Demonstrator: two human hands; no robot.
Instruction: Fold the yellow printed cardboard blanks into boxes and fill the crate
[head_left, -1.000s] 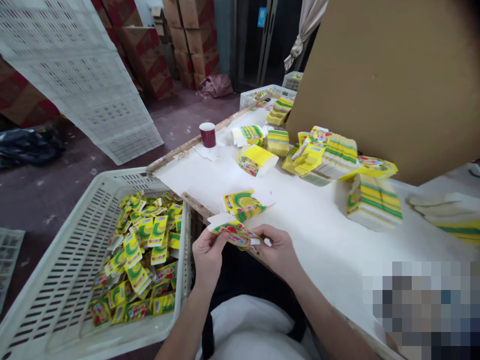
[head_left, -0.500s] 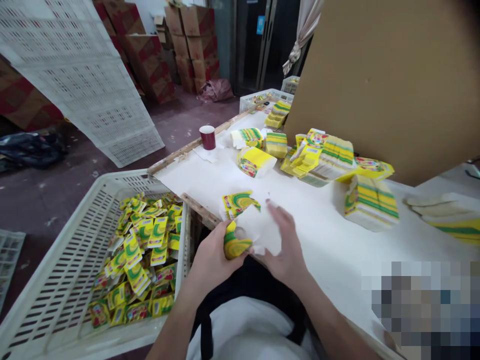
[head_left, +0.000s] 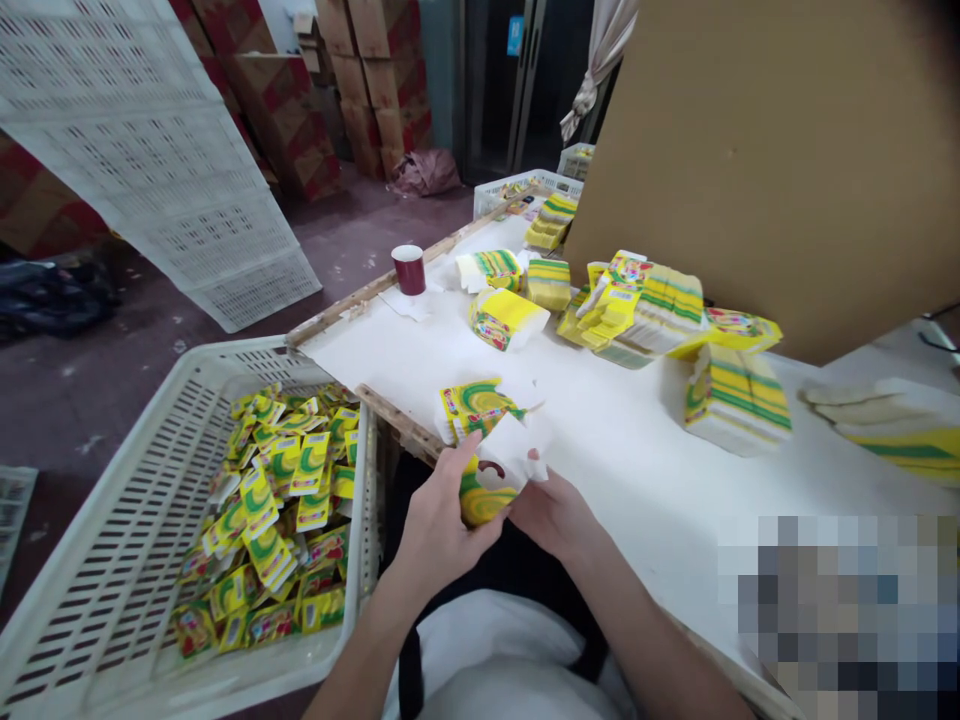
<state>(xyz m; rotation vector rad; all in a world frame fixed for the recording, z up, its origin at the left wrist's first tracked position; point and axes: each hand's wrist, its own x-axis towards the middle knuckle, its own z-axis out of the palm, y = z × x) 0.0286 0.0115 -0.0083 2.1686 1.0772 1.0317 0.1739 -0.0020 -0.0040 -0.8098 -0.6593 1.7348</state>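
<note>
Near the table's front edge, my left hand (head_left: pixel 439 510) is closed around a small yellow-and-green printed carton (head_left: pixel 486 500) with white inner flaps and a round cut-out. My right hand (head_left: pixel 555 515) grips the carton's right side, thumb up by a white flap; some of its fingers are hidden underneath. Just beyond lies a small bunch of yellow-and-green printed cartons (head_left: pixel 476 400) on the white tabletop (head_left: pixel 600 450). To the left of my hands stands a white plastic crate (head_left: pixel 97 580) holding many small yellow cartons (head_left: pixel 274 550).
Stacks of flat printed cartons (head_left: pixel 739 400) lie across the table's right and far side. A dark red cup (head_left: pixel 409 270) stands near the left edge. Behind the table rises a large brown board (head_left: pixel 750 150). White crates (head_left: pixel 165 150) lean at upper left; cardboard boxes (head_left: pixel 390 80) are stacked behind.
My right hand has come down from spread fingers above the carton to close on its side. The white flaps now stand up, showing the round cut-out. The whole view has shifted slightly.
</note>
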